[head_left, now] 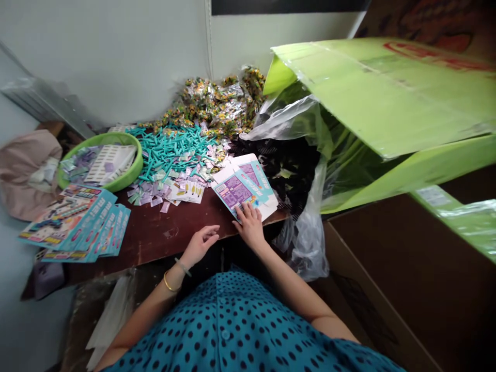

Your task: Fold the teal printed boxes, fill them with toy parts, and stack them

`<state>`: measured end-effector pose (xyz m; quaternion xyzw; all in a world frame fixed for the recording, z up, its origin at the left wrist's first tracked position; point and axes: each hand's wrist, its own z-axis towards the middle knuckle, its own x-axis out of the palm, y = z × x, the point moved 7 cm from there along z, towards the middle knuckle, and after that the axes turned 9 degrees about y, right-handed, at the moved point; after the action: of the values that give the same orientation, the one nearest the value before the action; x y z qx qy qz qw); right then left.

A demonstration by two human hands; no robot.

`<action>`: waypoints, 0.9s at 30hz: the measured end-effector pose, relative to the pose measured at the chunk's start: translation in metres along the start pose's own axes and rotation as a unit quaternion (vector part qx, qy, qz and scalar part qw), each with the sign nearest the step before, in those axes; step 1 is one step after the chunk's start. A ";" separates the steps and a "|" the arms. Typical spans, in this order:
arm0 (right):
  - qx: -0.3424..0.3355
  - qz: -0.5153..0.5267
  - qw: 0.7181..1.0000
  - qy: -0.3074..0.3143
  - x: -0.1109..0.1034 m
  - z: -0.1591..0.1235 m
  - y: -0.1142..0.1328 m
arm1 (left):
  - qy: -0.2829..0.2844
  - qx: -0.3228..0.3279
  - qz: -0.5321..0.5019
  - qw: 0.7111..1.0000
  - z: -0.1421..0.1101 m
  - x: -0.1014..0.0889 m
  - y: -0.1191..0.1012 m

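Flattened teal and purple printed cartons [232, 191] lie at the table's front edge, with white flaps showing. My right hand [249, 222] rests on the lower part of the top carton, its fingers spread and laid flat. Left of it, my left hand [200, 245] hovers by the table edge, fingers apart, holding nothing. Beyond that hand are small printed cards [188, 191] and many little lilac packets [153, 191]. Behind them is a heap of teal sticks [174, 147].
A green basket [137, 168] holds sheets and packets; a stack of printed cartons [81, 222] lies before it. Bagged yellow-green pieces [217, 103] are piled at the wall. A large green box [387, 98] with a plastic liner [312, 232] spills black pieces [294, 165] on the right.
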<state>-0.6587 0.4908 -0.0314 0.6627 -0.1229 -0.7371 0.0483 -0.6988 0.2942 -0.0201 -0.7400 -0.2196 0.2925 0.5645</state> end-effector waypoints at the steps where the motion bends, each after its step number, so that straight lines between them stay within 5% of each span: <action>1: -0.004 0.004 1.000 -0.001 -0.001 0.001 -0.001 | 0.008 0.004 -0.009 1.000 -0.002 0.004 -0.011; 6: 0.036 0.012 0.998 -0.042 -0.026 0.041 -0.041 | 0.099 0.156 -0.061 0.981 -0.026 0.028 -0.122; 10: 0.129 0.001 0.992 0.000 -0.019 0.075 -0.083 | 0.238 0.270 -0.158 0.920 -0.053 0.045 -0.214; 14: 0.123 -0.007 0.992 0.023 -0.011 0.080 -0.088 | 0.394 0.320 -0.159 0.847 -0.068 0.061 -0.245; 16: 0.126 -0.011 0.991 0.031 -0.013 0.080 -0.087 | 0.365 0.306 -0.124 0.871 -0.051 0.060 -0.223; 17: 0.134 -0.012 0.990 0.035 -0.015 0.081 -0.088 | 0.301 0.275 -0.111 0.906 -0.034 0.054 -0.201; 19: 0.159 0.000 0.986 0.041 -0.023 0.085 -0.091 | 0.082 0.185 -0.115 0.972 0.005 0.028 -0.141; 20: 0.171 0.020 0.984 0.039 -0.028 0.087 -0.093 | -0.049 0.116 -0.137 0.983 0.020 0.012 -0.104; 21: 0.178 0.054 0.982 0.032 -0.034 0.089 -0.096 | -0.102 0.079 -0.143 0.981 0.031 0.005 -0.073; 24: 0.146 0.235 0.961 -0.013 -0.054 0.088 -0.091 | -0.156 -0.007 -0.230 0.961 0.055 -0.003 -0.001; 27: 0.058 0.395 0.915 -0.055 -0.072 0.068 -0.061 | -0.139 -0.004 -0.314 0.939 0.057 -0.006 0.022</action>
<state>-0.7117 0.5745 0.0298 0.5202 -0.4194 -0.6851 0.2900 -0.7415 0.3248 -0.0508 -0.5879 -0.5183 0.1993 0.5883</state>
